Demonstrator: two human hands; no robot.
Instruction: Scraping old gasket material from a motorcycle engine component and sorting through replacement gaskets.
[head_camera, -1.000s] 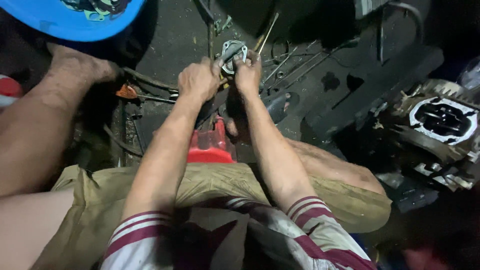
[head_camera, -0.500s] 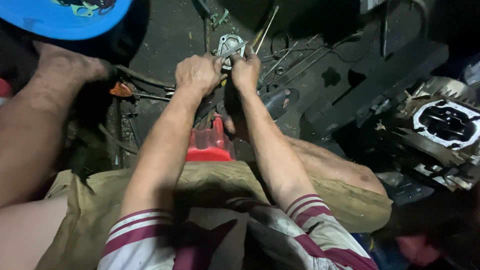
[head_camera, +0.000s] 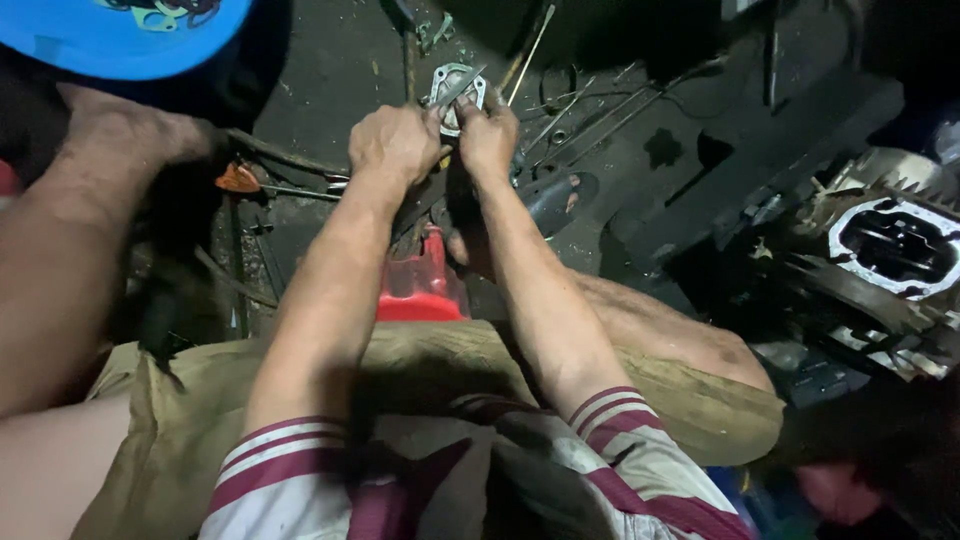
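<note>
My left hand (head_camera: 393, 143) and my right hand (head_camera: 487, 135) are closed side by side around a small grey metal engine part (head_camera: 452, 84) with rounded openings, held above the dark oily floor. A thin tool or rod runs across the part between the two hands; which hand grips it is hard to tell. Both forearms reach forward from striped sleeves over khaki shorts.
Another person's arm (head_camera: 70, 220) lies at the left, under a blue cap brim (head_camera: 130, 35). A red plastic stool (head_camera: 420, 285) sits below my hands. An engine cylinder block (head_camera: 895, 250) stands at right. Loose tools, rods and an orange-handled tool (head_camera: 240, 180) litter the floor.
Both hands stay closed on the metal part and have shifted only slightly. The view has drifted a little; the other person's arm stays where it was.
</note>
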